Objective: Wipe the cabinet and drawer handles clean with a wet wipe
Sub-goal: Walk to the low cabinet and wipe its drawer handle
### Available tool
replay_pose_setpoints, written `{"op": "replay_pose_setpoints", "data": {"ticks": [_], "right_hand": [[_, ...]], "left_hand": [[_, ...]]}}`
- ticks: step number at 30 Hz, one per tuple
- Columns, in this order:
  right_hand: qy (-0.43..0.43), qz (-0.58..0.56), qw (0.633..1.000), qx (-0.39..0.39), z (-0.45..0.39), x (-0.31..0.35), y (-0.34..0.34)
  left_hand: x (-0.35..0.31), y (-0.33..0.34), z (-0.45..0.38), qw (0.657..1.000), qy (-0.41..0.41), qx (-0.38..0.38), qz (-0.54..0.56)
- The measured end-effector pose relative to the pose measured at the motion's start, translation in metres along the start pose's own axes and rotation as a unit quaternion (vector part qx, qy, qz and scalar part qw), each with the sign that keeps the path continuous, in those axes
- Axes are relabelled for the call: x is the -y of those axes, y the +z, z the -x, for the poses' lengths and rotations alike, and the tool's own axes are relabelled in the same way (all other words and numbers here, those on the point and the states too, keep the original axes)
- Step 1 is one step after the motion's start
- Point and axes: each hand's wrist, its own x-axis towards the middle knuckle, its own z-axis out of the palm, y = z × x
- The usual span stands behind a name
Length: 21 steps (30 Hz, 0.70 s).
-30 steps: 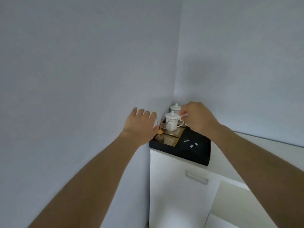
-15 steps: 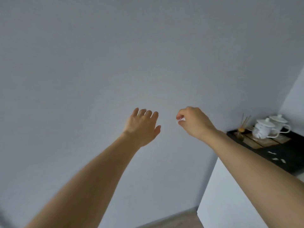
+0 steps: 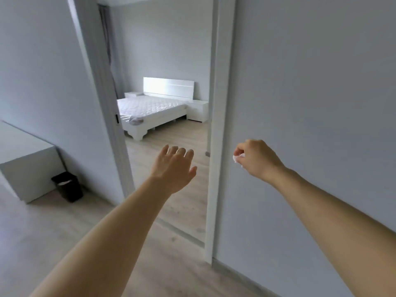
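Pale wood floor (image 3: 64, 243) runs underfoot toward an open doorway (image 3: 167, 136), with grey walls on either side. Nearest are the two forearms, stretched forward. The left hand (image 3: 173, 168) hangs in front of the doorway with its fingers spread and relaxed, holding nothing. The right hand (image 3: 255, 159) is curled in front of the wall to the right, pinching a small crumpled wet wipe (image 3: 236, 157) between thumb and fingertips — only a white scrap of it shows.

No cabinet or drawer handle is within reach here, so the wipe does no work yet. The pinch looks light; the wad could slip out and fall, picking up grit. It could also dry out before it meets a handle.

To the left stands a white cabinet (image 3: 27, 168) with a black bin (image 3: 67, 186) beside it; its handles cannot be seen from here. Beyond the doorway lie a white bed (image 3: 150, 110) and a bedside unit (image 3: 198, 110) — possible targets, too far to judge.
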Motion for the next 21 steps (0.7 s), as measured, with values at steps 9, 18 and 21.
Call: {"op": "replay_pose_setpoints", "data": {"ticks": [9,18,21], "right_hand": [[-0.178,-0.068,0.98,0.048,-0.068,0.285,0.124],[-0.277,-0.095,0.954,0.069,-0.169,0.47,0.238],[-0.287,-0.108,0.949,0.071,-0.219,0.52,0.277]], "left_hand": [[0.26,0.024,0.147,0.981,-0.172,0.049,-0.075],[0.444,0.09,0.194,0.956,-0.262,0.099,-0.091],[0.516,0.118,0.185,0.947,-0.275,0.117,-0.114]]}}
